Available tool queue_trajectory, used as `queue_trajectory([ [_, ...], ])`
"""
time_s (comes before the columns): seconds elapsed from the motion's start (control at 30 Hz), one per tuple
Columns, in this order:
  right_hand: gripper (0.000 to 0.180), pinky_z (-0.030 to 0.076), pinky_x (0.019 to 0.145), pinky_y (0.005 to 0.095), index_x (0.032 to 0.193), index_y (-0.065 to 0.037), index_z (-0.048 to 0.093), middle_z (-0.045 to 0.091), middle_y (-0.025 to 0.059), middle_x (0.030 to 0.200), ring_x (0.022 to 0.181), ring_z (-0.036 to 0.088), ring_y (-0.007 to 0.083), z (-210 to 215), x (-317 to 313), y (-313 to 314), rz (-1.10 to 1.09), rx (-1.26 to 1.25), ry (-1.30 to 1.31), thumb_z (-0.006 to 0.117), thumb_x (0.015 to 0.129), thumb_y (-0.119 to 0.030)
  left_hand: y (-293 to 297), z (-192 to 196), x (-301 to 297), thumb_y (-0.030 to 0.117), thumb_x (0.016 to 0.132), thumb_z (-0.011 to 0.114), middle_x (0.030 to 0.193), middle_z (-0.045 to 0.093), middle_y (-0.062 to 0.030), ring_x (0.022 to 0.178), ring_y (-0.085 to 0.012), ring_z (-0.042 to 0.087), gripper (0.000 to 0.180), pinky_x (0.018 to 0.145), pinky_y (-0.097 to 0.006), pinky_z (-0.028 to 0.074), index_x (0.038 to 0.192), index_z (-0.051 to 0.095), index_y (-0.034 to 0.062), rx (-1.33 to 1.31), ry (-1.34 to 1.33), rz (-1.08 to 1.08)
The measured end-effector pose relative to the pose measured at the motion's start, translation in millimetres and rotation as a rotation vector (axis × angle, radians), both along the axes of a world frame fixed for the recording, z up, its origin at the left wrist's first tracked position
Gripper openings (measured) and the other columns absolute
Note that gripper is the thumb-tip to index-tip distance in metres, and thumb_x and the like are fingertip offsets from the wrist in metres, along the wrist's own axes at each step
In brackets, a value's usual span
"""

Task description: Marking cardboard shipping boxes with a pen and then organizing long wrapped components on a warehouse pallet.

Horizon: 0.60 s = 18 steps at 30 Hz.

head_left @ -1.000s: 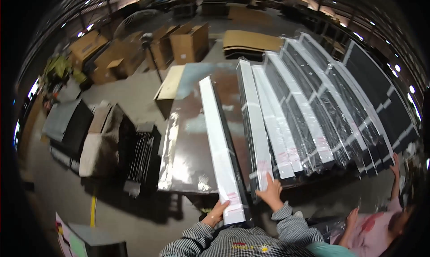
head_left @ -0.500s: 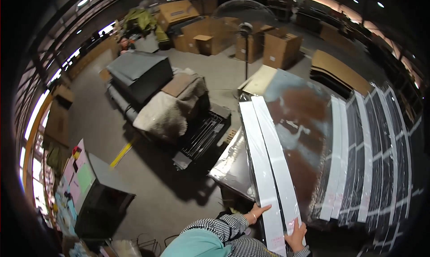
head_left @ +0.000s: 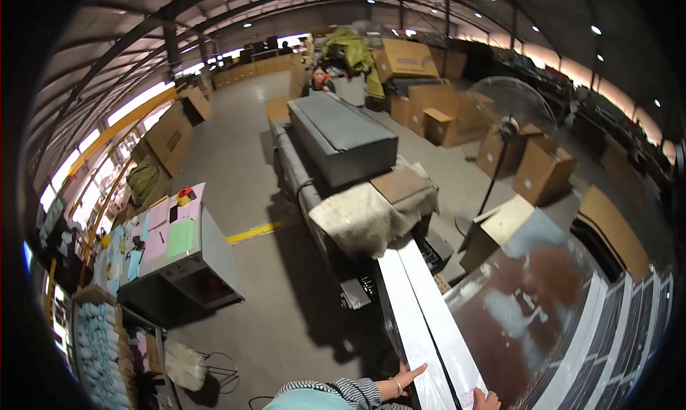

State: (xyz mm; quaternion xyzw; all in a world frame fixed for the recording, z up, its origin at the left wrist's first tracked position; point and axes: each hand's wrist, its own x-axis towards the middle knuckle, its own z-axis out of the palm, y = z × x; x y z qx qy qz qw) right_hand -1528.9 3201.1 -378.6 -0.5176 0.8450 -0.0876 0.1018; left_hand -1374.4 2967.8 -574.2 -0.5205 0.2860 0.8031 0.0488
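A pair of long white strips (head_left: 421, 317) in clear film lies side by side, pointing away from me. Their far ends reach the beige cloth (head_left: 354, 213) hanging over the near end of a grey machine (head_left: 346, 138), above its dark slatted bed (head_left: 364, 285). My left hand (head_left: 404, 381) grips the left edge of the strips near their close end, a finger stretched over the top. At the right edge, my right hand (head_left: 486, 400) is closed around them, partly cut off by the lower rim of the picture.
A worktable with a rust-brown and blue-grey top (head_left: 514, 303) stands to the right, with several wrapped strips (head_left: 607, 338) along its far side. A standing fan (head_left: 506, 127) is behind it. At left is a desk with coloured papers (head_left: 161, 235). Another person (head_left: 319, 81) is beyond the machine.
The strips have swung left from over the worktable to the machine's near end, with both hands still holding them. My view has turned left.
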Motion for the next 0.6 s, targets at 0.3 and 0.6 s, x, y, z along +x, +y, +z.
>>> queue_trajectory([
  [0.3,0.082,0.043,0.093,0.0554,0.145,-0.013,0.045,0.048,0.0262,0.124,0.111,0.050,0.0457,-21,-24,-112,0.114,0.006,0.137,0.076,0.070,-0.021,-112,-31,-17,0.077,0.065,0.076,0.167,0.006,-0.0114,0.150,-0.0404,0.017,0.143,0.106,-0.072,0.029,0.159,-0.015,0.0185,-0.020,0.048,0.124],
  [0.6,0.044,0.031,0.111,0.0595,0.116,-0.003,0.066,0.046,0.0325,0.137,0.128,0.042,0.0511,-23,-73,-248,0.036,-0.436,0.081,0.071,0.072,-0.007,-251,-31,-59,0.033,0.098,0.054,0.135,0.050,-0.0138,0.116,-0.0371,0.053,0.047,0.085,-0.066,0.048,0.141,0.039,0.0198,0.085,0.379,0.609],
])
